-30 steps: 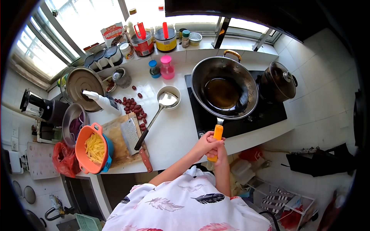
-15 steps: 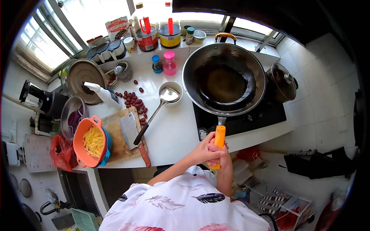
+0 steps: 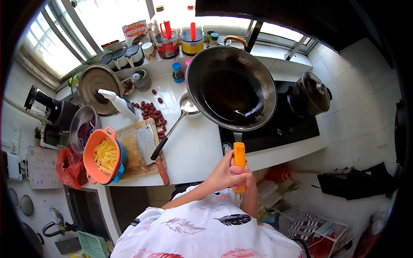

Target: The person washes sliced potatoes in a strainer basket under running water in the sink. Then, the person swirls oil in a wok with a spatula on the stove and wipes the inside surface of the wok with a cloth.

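Both of my hands are wrapped round the yellow handle (image 3: 239, 155) of a large dark wok (image 3: 232, 81). My left hand (image 3: 223, 173) reaches across from the left, its fingers overlapping my right hand (image 3: 246, 180), which is partly covered. The wok is tilted to the left over the edge of the hob (image 3: 279, 133), with a little dark liquid inside. Its rim hides part of a small white bowl (image 3: 193, 114) on the counter. A ladle (image 3: 173, 128) with a black handle rests in that bowl.
Left of the wok, a cleaver (image 3: 147, 144) lies on a wooden cutting board (image 3: 129, 139), beside an orange colander (image 3: 90, 150) of yellow strips. Red dates (image 3: 150, 111) are scattered behind. A lidded pot (image 3: 310, 96) stands right of the wok. Oil jugs (image 3: 167, 45) line the sill.
The wok has moved left and tilted further that way, now covering much of the pink bottle and the white bowl. My hands have shifted slightly left with the handle.
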`<control>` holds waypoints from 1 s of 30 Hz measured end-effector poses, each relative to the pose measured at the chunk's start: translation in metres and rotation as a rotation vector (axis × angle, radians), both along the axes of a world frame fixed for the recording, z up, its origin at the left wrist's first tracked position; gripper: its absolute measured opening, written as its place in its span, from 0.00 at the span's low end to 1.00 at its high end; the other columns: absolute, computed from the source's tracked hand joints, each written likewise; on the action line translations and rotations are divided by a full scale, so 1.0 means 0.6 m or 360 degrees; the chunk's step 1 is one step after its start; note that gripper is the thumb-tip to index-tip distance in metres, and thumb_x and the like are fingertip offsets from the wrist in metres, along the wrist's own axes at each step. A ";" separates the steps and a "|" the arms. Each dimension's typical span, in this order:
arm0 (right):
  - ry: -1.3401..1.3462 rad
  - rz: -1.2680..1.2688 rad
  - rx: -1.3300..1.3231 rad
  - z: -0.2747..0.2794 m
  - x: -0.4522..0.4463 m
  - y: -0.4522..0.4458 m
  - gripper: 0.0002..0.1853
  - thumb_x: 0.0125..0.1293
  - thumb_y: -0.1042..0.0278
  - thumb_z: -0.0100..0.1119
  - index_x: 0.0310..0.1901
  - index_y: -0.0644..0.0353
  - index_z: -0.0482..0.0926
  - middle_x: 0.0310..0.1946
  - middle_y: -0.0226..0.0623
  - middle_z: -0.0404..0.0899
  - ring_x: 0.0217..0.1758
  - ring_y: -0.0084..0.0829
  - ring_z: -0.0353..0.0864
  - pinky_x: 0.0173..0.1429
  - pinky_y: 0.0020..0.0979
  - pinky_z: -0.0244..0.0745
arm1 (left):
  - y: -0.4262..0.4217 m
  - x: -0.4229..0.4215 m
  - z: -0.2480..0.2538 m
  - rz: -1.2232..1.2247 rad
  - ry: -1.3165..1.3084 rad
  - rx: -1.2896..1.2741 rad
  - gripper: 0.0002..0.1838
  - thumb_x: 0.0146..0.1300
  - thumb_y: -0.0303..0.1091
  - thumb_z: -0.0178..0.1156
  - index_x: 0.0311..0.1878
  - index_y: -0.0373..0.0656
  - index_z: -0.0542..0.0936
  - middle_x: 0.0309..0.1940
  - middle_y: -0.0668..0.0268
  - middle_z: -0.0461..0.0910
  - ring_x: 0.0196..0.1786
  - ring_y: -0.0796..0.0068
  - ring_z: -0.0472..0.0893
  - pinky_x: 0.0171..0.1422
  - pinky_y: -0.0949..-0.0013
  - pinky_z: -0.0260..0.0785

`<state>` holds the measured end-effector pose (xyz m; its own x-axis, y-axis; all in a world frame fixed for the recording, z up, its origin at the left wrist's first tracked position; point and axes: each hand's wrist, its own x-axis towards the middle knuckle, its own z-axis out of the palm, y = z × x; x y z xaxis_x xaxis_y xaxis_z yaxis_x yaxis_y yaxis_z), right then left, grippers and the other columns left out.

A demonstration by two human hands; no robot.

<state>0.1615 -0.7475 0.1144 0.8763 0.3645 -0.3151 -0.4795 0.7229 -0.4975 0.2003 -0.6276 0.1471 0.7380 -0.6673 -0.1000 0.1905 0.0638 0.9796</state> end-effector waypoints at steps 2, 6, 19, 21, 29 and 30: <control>0.0000 0.0008 -0.0003 0.002 0.000 0.003 0.07 0.51 0.72 0.53 0.25 0.54 0.63 0.13 0.25 0.63 0.09 0.16 0.61 0.11 0.17 0.53 | 0.003 0.001 0.000 0.0021 0.0001 -0.0018 0.36 0.45 0.37 0.65 0.53 0.32 0.58 0.43 0.60 0.71 0.47 0.72 0.71 0.53 0.69 0.63; -0.0007 0.0071 0.0045 0.004 -0.005 0.000 0.07 0.51 0.71 0.53 0.25 0.54 0.64 0.13 0.25 0.62 0.09 0.16 0.61 0.11 0.17 0.53 | 0.002 -0.002 0.010 0.0018 0.0048 -0.0069 0.35 0.46 0.38 0.65 0.53 0.33 0.59 0.42 0.60 0.71 0.46 0.72 0.71 0.53 0.69 0.63; 0.0068 -0.0017 -0.0256 0.060 -0.010 0.007 0.08 0.53 0.71 0.54 0.25 0.55 0.65 0.13 0.26 0.61 0.08 0.18 0.60 0.10 0.19 0.57 | -0.006 -0.015 -0.006 -0.0014 0.0195 -0.0503 0.35 0.47 0.37 0.65 0.55 0.36 0.58 0.42 0.61 0.71 0.45 0.73 0.71 0.50 0.71 0.66; 0.0072 -0.0028 -0.0305 0.067 -0.012 0.008 0.08 0.53 0.71 0.54 0.24 0.56 0.65 0.13 0.26 0.61 0.08 0.18 0.59 0.10 0.19 0.57 | -0.005 -0.016 -0.008 -0.0043 0.0216 -0.0550 0.35 0.47 0.36 0.64 0.55 0.37 0.58 0.43 0.61 0.70 0.46 0.74 0.71 0.50 0.71 0.66; 0.0163 -0.0115 -0.0412 0.099 -0.014 0.027 0.07 0.54 0.71 0.53 0.28 0.57 0.64 0.13 0.28 0.61 0.07 0.20 0.59 0.09 0.20 0.58 | 0.003 -0.014 -0.013 -0.0141 0.0292 -0.0690 0.34 0.48 0.33 0.63 0.56 0.39 0.57 0.46 0.62 0.69 0.47 0.76 0.70 0.50 0.73 0.66; 0.0142 -0.0141 -0.0512 0.100 -0.013 0.029 0.08 0.54 0.68 0.54 0.29 0.57 0.64 0.14 0.28 0.64 0.08 0.19 0.61 0.10 0.19 0.60 | 0.004 -0.012 -0.014 -0.0153 0.0305 -0.0706 0.34 0.48 0.33 0.63 0.56 0.40 0.57 0.46 0.62 0.69 0.47 0.76 0.70 0.50 0.73 0.66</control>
<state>0.1537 -0.7301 0.1746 0.8639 0.1576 -0.4784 -0.4738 0.5768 -0.6655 0.1929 -0.6254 0.1388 0.6672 -0.7404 0.0816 0.3899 0.4405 0.8087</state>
